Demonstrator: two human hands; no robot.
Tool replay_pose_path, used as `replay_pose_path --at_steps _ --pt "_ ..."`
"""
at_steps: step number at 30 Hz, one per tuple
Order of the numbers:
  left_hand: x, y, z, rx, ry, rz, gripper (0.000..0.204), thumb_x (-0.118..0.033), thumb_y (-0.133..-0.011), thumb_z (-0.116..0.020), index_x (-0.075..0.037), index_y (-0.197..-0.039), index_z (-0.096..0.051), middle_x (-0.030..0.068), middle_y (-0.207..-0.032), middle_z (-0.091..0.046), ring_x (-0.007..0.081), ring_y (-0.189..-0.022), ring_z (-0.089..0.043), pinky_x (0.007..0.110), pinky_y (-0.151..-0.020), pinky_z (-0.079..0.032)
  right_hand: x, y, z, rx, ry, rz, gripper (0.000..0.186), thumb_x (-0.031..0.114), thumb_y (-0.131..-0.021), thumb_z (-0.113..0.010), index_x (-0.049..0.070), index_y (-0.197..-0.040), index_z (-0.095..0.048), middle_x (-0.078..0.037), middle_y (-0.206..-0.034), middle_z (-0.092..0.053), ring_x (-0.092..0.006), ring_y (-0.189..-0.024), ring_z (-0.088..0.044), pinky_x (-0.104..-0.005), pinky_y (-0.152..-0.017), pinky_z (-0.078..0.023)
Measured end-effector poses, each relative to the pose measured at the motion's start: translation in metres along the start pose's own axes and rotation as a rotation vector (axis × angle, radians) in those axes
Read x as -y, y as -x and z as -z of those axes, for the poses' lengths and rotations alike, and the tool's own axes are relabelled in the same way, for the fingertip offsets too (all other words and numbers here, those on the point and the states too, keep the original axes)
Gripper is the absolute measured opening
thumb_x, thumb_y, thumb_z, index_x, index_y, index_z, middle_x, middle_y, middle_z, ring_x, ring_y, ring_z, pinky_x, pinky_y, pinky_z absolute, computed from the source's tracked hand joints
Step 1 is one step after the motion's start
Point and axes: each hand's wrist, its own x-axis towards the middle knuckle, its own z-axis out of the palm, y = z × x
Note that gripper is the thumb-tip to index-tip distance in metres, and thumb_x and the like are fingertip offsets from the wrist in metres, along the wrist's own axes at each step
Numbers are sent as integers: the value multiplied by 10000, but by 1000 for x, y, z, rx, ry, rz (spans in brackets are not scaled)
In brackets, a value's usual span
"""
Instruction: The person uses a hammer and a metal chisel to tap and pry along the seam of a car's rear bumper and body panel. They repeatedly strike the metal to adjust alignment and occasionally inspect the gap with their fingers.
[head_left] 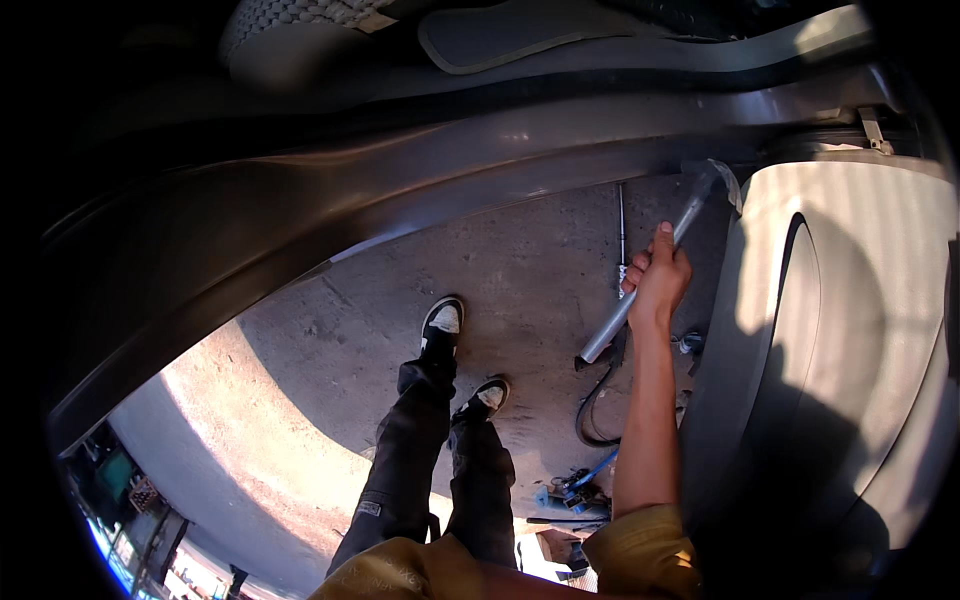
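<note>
In the head view, the right hand [660, 280] grasps a silvery tube [610, 327] at three o'clock from centre. Its long axis runs from seven to one o'clock through the grip, clear nozzle [722, 175] near the door panel [850, 250]; the left hand is out of view.

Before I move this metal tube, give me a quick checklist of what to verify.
1. Right hand gripping the metal tube: ok, fingers wrapped around it.
2. Left hand position: cannot tell, out of view.
3. Clear tip not touching the door panel: cannot tell, they look very close.
4. Shoes off the black hose: ok, standing apart from it.
5. Floor free of loose things: not ok, a blue item lies there.
</note>
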Motion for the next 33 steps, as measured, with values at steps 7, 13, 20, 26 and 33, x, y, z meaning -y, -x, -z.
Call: replay_pose_path --at_steps 7,13,20,26,33 --pt "-4 9 -24 -32 -148 71 362 -148 -976 -513 -22 -637 -484 162 -692 -496 365 -753 -568 495 -912 -488 -53 22 18 40 -228 -330 377 417 -1010 -569 138 -817 -404 32 -621 -375 -87 -484 -350 -278 -453 -290" --pt "-14 2 -41 21 -539 115 210 -135 -937 -517 -22 -761 -535 159 -823 -585 341 -915 -625 508 -1068 -454 -174 141 126 -21 73 -633 406 445 -992 -593 130 -806 -416 24 -595 -375 -110 -435 -348 -301 -410 -294" --pt "-33 14 -89 328 -1575 299 136 -136 -872 -539 -27 -946 -572 160 -1221 -583 304 -1293 -501 493 -1192 -327 -247 301 232 255 1026 -460 548 483 -913 -631 -40 -757 -676 -176 -585 -620 -326 -521 -641 -460 -495 -500" --pt "-86 -29 -268 67 -1181 164 366 -196 -810 -668 -20 -1123 -597 146 -1151 -580 308 -1093 -543 461 -962 -453 -236 419 327 108 1129 -509 604 536 -892 -667 -58 -986 -728 -300 -1004 -707 -407 -1020 -687 -469 -871 -509" --pt "-152 -43 -453 479 -858 108 368 -268 -859 -623 -64 -1166 -626 84 -1168 -596 266 -1084 -531 493 -994 -380 -180 507 376 89 1196 -393 653 559 -852 -679 -70 -1021 -717 -297 -1052 -702 -424 -1091 -661 -494 -929 -501"
